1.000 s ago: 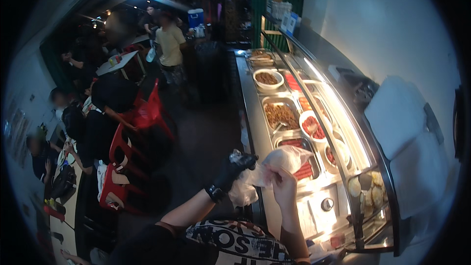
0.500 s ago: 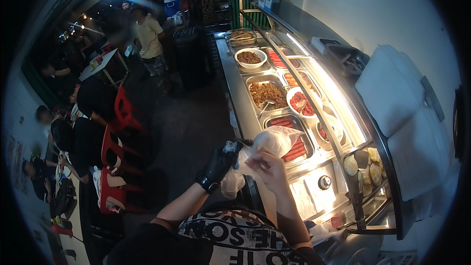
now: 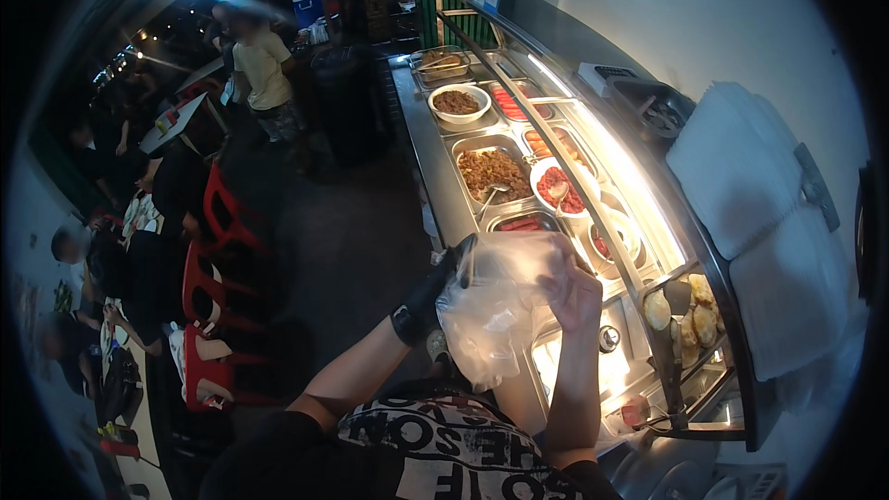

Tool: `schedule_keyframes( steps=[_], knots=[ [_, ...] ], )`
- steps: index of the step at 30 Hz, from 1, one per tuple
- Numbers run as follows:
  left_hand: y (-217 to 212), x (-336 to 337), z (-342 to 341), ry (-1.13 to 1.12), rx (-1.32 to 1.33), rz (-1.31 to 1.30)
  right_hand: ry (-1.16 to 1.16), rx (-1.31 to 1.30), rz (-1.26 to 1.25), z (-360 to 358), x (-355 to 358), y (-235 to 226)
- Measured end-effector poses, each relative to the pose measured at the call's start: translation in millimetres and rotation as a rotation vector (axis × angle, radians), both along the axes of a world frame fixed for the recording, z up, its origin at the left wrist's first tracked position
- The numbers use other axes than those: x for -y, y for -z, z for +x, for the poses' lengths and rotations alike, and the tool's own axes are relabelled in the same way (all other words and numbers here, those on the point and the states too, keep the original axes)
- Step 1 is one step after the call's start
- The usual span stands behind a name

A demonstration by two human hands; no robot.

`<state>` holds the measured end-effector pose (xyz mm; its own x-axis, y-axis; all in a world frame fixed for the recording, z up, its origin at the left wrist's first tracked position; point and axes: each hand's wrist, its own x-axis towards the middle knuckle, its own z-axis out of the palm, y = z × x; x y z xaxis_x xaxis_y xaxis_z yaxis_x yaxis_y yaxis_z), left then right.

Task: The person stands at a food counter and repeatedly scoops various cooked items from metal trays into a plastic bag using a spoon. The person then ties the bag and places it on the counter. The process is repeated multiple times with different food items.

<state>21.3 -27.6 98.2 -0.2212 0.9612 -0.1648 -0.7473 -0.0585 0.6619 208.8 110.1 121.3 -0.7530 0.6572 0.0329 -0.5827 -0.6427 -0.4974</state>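
Right hand (image 3: 580, 296): fingers grasping bag (image 3: 486, 319) at 2 o'clock | left hand (image 3: 435, 287): gloved, gripping its 10 o'clock edge, tips hidden | bag seems light, limp, slippery, easily torn; best held by rim | bag overhangs worktop (image 3: 425, 141) edge; trays (image 3: 477, 141) at 12, rail (image 3: 617, 246) at 2 | freer room over floor (image 3: 324, 250), 9

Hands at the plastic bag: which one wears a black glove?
The left hand, at the left side of the translucent plastic bag; the right hand, at its other side, is bare.
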Motion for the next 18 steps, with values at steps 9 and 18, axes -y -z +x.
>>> schedule_keyframes(
  steps=[9, 18],
  knots=[
    [131, -22, -24, 0.239, 0.021, -0.106, -0.186, 0.25, -0.038, -3, -62, 186],
    [298, -34, -31, 0.083, -0.248, -0.364, -0.227, 0.433, -0.045, -36, -22, 209]
  ],
)
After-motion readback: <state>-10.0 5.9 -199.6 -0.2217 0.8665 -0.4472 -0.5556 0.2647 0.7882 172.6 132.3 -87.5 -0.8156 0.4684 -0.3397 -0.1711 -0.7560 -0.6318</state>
